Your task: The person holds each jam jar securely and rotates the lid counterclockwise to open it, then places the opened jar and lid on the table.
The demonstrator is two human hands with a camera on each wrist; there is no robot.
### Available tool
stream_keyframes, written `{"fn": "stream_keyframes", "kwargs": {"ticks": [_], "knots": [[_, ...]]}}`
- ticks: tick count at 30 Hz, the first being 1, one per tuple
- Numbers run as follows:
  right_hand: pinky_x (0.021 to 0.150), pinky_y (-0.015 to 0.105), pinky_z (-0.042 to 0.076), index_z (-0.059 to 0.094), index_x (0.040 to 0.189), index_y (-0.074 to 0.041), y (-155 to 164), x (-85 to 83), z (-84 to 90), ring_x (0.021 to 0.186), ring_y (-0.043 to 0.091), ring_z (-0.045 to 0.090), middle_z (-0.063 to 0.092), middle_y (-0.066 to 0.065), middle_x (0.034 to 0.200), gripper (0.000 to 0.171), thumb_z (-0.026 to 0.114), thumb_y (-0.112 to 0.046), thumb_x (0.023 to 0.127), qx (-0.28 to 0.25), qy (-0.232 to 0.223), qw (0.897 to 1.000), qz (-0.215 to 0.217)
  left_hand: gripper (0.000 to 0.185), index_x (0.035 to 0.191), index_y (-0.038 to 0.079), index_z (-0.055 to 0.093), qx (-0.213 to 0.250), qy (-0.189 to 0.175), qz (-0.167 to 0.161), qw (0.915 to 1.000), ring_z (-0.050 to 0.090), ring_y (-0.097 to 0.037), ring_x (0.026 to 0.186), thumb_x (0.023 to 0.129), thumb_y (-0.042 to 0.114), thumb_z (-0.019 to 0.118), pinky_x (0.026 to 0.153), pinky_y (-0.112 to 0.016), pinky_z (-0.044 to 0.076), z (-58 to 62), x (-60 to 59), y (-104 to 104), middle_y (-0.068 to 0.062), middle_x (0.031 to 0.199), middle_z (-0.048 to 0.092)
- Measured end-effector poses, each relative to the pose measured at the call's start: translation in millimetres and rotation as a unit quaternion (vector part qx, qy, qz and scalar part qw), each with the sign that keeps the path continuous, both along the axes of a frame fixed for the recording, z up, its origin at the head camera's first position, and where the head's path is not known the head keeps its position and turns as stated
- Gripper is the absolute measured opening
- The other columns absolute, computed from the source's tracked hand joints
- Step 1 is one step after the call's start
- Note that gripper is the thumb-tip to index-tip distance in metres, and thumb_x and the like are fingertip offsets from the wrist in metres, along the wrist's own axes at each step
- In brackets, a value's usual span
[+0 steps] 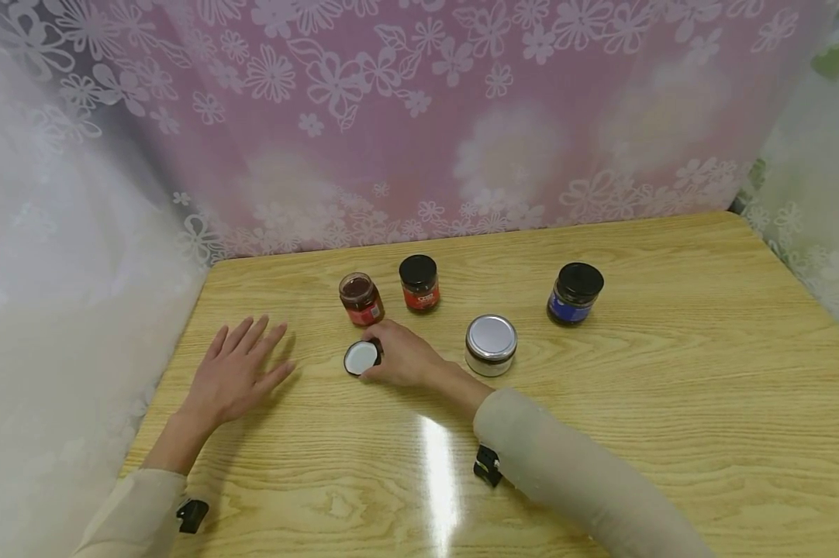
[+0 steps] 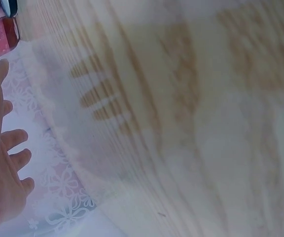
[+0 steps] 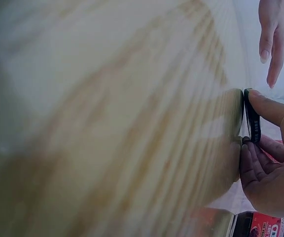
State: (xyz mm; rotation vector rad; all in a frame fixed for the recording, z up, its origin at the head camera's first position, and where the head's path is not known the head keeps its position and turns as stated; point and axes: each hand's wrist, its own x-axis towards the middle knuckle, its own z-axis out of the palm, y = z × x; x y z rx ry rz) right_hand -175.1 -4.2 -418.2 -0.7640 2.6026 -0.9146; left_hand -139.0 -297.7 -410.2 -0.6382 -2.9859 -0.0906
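Note:
My right hand (image 1: 407, 355) pinches a black jar lid (image 1: 360, 358) between thumb and fingers, its white inner side facing up, low over the wooden table. In the right wrist view the lid's black rim (image 3: 253, 118) shows edge-on, close to the tabletop. Just beyond that hand stands an uncapped glass jar (image 1: 360, 299) with dark red contents and a red label. My left hand (image 1: 233, 380) is left of the lid with its fingers straight and spread, holding nothing. In the left wrist view the left hand (image 2: 1, 168) shows partly at the edge.
A black-lidded jar with a red label (image 1: 419, 284) stands right of the uncapped jar. A low glass jar with a silver lid (image 1: 491, 345) is near my right forearm. Farther right sits a black-lidded jar with a blue label (image 1: 575, 293). A pink floral curtain (image 1: 391, 124) borders the table's back edge.

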Motion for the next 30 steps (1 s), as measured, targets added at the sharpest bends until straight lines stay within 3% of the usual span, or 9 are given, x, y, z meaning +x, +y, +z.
{"fn": "stream_keyframes", "kwargs": {"ticks": [30], "knots": [[0.101, 0.034, 0.036, 0.054, 0.129, -0.007, 2.5, 5.2, 1.3, 0.119, 0.02, 0.043, 0.047, 0.007, 0.128, 0.059, 0.08, -0.026, 0.079, -0.007, -0.025, 1.0, -0.012, 0.065, 0.144, 0.013, 0.044, -0.011, 0.037, -0.005, 0.9992, 0.027, -0.038, 0.136, 0.093, 0.052, 0.052, 0.11, -0.056, 0.013, 1.4, 6.4, 2.1, -0.019, 0.146, 0.037]]}}
